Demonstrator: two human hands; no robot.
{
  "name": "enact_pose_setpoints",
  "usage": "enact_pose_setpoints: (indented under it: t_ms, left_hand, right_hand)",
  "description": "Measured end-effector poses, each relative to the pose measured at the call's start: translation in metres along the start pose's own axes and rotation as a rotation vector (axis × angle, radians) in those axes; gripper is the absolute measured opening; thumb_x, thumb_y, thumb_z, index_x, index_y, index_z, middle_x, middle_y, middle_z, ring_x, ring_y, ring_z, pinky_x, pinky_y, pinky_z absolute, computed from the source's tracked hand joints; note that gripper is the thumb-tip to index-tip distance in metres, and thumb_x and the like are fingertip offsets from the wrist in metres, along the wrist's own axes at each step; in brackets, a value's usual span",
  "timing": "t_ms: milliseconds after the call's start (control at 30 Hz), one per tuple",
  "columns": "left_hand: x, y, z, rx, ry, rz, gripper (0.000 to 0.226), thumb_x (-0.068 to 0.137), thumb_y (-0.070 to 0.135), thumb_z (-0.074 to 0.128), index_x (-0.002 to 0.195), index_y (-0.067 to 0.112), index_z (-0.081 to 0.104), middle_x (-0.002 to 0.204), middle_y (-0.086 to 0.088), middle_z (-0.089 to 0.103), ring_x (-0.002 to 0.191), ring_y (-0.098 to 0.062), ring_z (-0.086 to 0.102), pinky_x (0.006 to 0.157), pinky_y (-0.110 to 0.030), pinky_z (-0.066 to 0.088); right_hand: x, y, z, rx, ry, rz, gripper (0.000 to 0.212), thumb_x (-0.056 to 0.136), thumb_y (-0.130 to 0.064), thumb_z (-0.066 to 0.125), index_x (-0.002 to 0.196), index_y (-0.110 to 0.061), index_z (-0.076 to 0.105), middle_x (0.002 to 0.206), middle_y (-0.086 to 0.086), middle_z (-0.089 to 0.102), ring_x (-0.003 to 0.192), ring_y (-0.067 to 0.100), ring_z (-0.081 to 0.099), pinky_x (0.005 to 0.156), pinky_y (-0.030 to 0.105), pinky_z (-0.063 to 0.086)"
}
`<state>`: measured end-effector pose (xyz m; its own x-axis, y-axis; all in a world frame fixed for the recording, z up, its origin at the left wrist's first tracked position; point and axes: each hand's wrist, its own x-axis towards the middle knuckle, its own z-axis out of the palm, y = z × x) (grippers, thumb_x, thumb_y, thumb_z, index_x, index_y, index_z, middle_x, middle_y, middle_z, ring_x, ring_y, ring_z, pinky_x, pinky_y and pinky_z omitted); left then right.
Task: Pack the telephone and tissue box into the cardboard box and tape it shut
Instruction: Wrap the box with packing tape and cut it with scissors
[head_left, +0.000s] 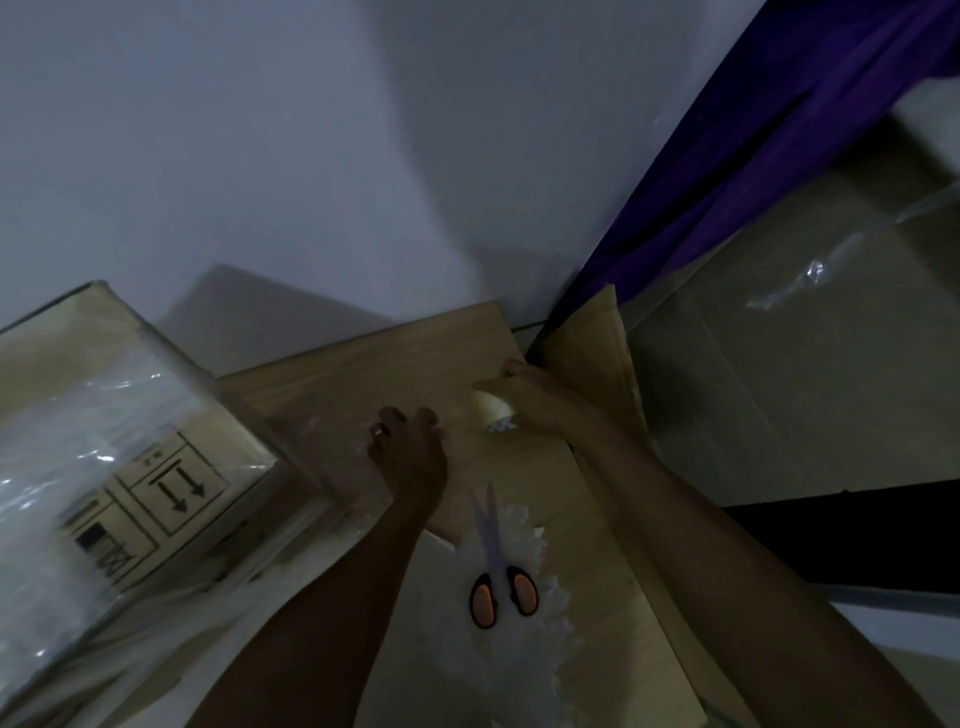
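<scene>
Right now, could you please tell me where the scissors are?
In the head view the scissors lie low and centre on white packing foam, nearer the person than the tape roll the right hand holds.

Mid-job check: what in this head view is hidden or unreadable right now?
1. Telephone and tissue box: not visible anywhere in the head view, so whether they are packed cannot be told.
2. Tape roll: half covered by the right hand; its free end is lost in blur.
3. Left hand: fingertips blurred and dim, grip unclear.
4. Wrapped carton: cut off by the left edge, glare over its print.
</scene>
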<state>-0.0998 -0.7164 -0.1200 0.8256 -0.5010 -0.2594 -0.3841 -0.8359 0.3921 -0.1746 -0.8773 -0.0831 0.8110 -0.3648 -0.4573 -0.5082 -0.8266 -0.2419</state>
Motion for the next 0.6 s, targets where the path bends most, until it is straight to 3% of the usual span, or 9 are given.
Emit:
enact_pose_setpoints:
  t_ms: [100, 200, 267, 333, 367, 433, 467, 600]
  left_hand:
    - [0.006, -0.008, 0.002, -0.017, -0.055, 0.019, 0.020, 0.089, 0.032, 0.056, 0.105, 0.023, 0.062, 0.116, -0.014, 0.044, 0.109, -0.036, 0.044, 0.088, -0.044, 0.040]
    - [0.005, -0.011, -0.010, -0.044, -0.124, 0.072, 0.025, 0.087, 0.030, 0.056, 0.110, 0.023, 0.063, 0.118, -0.012, 0.045, 0.110, -0.036, 0.047, 0.091, -0.042, 0.041]
    - [0.003, -0.013, -0.022, -0.072, -0.156, 0.131, 0.028, 0.086, 0.029, 0.057, 0.113, 0.024, 0.063, 0.119, -0.011, 0.048, 0.110, -0.036, 0.049, 0.092, -0.040, 0.041]
    - [-0.001, -0.014, -0.035, -0.082, -0.172, 0.208, 0.030, 0.085, 0.028, 0.058, 0.114, 0.025, 0.063, 0.118, -0.011, 0.051, 0.109, -0.035, 0.053, 0.091, -0.038, 0.043]
    - [-0.005, -0.013, -0.044, -0.090, -0.188, 0.236, 0.030, 0.085, 0.028, 0.059, 0.115, 0.024, 0.063, 0.118, -0.012, 0.052, 0.108, -0.035, 0.055, 0.091, -0.038, 0.044]
    - [-0.015, -0.011, -0.058, -0.102, -0.224, 0.286, 0.032, 0.085, 0.028, 0.059, 0.116, 0.024, 0.063, 0.118, -0.012, 0.054, 0.106, -0.033, 0.057, 0.091, -0.037, 0.046]
    - [-0.021, -0.010, -0.068, -0.111, -0.229, 0.311, 0.032, 0.085, 0.028, 0.059, 0.117, 0.023, 0.063, 0.117, -0.012, 0.055, 0.105, -0.032, 0.058, 0.091, -0.037, 0.047]
    - [-0.039, -0.004, -0.101, -0.203, -0.236, 0.384, 0.032, 0.086, 0.022, 0.061, 0.117, 0.015, 0.063, 0.112, -0.014, 0.056, 0.091, -0.028, 0.063, 0.083, -0.023, 0.044]
  right_hand:
    - [-0.005, -0.009, -0.007, 0.049, -0.018, 0.007, 0.058, 0.091, -0.007, 0.056, 0.145, -0.020, 0.039, 0.138, 0.019, 0.041, 0.126, 0.035, 0.040, 0.102, 0.037, 0.033]
    - [-0.013, -0.011, -0.008, 0.069, -0.076, -0.047, 0.072, 0.089, -0.040, 0.061, 0.148, -0.015, 0.029, 0.137, 0.017, 0.043, 0.124, 0.031, 0.041, 0.100, 0.035, 0.036]
    - [-0.020, -0.013, -0.009, 0.108, -0.063, -0.039, 0.093, 0.081, -0.066, 0.054, 0.149, -0.011, 0.025, 0.148, 0.011, 0.034, 0.136, 0.025, 0.031, 0.111, 0.038, 0.027]
    - [-0.028, -0.017, -0.015, 0.198, -0.014, -0.039, 0.122, 0.063, -0.091, 0.035, 0.149, -0.005, 0.020, 0.150, -0.001, 0.017, 0.140, 0.014, 0.013, 0.119, 0.038, 0.011]
    - [-0.034, -0.022, -0.020, 0.201, -0.018, -0.023, 0.114, 0.070, -0.086, 0.037, 0.149, -0.006, 0.018, 0.151, -0.002, 0.015, 0.140, 0.012, 0.009, 0.118, 0.034, 0.007]
    - [-0.040, -0.027, -0.022, 0.173, -0.007, 0.022, 0.078, 0.092, -0.045, 0.055, 0.150, -0.010, 0.019, 0.157, 0.006, 0.016, 0.146, 0.021, 0.011, 0.118, 0.032, 0.007]
    - [-0.044, -0.032, -0.025, 0.191, 0.023, 0.041, 0.071, 0.093, -0.031, 0.058, 0.150, -0.011, 0.021, 0.157, 0.010, 0.019, 0.146, 0.025, 0.015, 0.118, 0.033, 0.011]
    - [-0.055, -0.048, -0.035, 0.281, 0.148, 0.076, 0.063, 0.091, -0.018, 0.062, 0.146, -0.008, 0.033, 0.154, 0.011, 0.030, 0.142, 0.025, 0.029, 0.113, 0.029, 0.023]
